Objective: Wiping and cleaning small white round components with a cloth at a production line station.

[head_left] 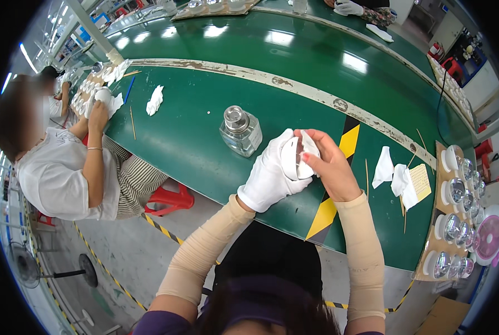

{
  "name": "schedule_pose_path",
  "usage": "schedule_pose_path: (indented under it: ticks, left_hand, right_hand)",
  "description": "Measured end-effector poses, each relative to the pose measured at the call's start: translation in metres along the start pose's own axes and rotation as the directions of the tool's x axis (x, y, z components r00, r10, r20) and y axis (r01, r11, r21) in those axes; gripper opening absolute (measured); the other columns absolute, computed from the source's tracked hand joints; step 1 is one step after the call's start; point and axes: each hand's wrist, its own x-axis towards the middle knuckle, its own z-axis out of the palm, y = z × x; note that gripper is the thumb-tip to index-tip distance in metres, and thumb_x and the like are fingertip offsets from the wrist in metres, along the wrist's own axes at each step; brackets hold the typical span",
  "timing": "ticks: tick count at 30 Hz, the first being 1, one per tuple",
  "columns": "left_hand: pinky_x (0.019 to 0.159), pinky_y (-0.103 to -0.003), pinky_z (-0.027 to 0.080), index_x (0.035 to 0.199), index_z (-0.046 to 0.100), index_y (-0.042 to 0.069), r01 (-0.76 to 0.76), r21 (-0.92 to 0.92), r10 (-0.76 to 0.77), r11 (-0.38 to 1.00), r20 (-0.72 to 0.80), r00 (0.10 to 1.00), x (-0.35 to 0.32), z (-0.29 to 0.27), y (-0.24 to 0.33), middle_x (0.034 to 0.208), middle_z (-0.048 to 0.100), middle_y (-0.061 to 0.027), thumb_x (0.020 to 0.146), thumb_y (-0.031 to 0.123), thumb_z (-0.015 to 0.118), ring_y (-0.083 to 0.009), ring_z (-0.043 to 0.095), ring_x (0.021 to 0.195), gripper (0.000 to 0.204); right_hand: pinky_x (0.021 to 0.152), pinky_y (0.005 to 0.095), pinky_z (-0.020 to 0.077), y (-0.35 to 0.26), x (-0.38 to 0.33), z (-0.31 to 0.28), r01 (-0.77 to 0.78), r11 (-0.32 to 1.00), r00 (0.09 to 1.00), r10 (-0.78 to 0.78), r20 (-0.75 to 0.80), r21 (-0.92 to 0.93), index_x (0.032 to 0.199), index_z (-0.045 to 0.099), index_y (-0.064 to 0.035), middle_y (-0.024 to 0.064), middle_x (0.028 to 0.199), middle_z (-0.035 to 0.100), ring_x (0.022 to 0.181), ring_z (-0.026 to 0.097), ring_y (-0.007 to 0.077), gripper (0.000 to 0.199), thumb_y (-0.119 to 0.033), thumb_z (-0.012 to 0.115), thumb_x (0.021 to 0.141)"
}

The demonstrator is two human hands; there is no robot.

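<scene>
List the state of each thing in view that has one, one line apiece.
Left hand: gloved, fingers closed around a white-rimmed mirrored dome
Right hand: bare, holding a white cloth
White-rimmed mirrored dome: held, partly covered
White cloth: bunched against the dome
Glass bottle: upright, silver top on
Yellow pad: lying flat, partly covered
Blue stick: lying down
Red stool: partly hidden

Got a round part (pixel 289 159) in the gloved left hand (pixel 269 176) and a cloth (pixel 310 146) held against it in the bare right hand (pixel 337 170). Also seeing a glass bottle (pixel 241 135) close by on the green table (pixel 188 120), plus loose cloths (pixel 383 167), thin sticks (pixel 366 178) and some shiny domes (pixel 452 228) off right.
</scene>
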Motion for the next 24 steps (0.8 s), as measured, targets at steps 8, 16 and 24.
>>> schedule_pose_path:
  ticks: [8,16,24]
  left_hand:
    - [0.086,-0.038,0.05,0.133,0.037,-0.002,0.022,-0.053,-0.02,0.998,0.047,0.999,0.001,0.001,-0.001,0.113,0.058,-0.0188,0.07,0.025,0.081,-0.0338,0.061,0.102,0.082]
    - [0.086,-0.038,0.049,0.132,0.039,-0.001,-0.064,0.056,0.06,0.996,0.056,0.997,0.001,-0.001,0.001,0.114,0.058,-0.0177,0.071,0.022,0.08,-0.0333,0.06,0.102,0.078]
    - [0.087,-0.037,0.049,0.134,0.038,0.001,-0.074,0.064,0.072,0.995,0.033,0.997,0.002,0.0,0.001,0.116,0.058,-0.0156,0.07,0.022,0.081,-0.0327,0.059,0.104,0.08]
  right_hand:
    - [0.099,0.0269,0.0386,0.006,0.003,0.007,0.031,0.985,0.998,-0.04,-0.053,-0.168,0.117,0.054,-0.0031,0.0053,0.116,0.057,0.109,0.052,0.0147,0.035,-0.005,0.067,0.085]
    - [0.098,0.0268,0.0398,-0.003,-0.003,-0.001,0.025,0.995,0.999,-0.021,0.04,-0.1,0.121,0.053,-0.0028,0.0058,0.119,0.057,0.109,0.053,0.0138,0.039,-0.005,0.067,0.084]
    - [0.094,0.025,0.042,0.005,0.007,0.012,0.056,0.995,0.987,-0.068,-0.143,-0.084,0.111,0.056,-0.0022,0.0049,0.11,0.059,0.101,0.055,0.0123,0.025,-0.004,0.064,0.088]
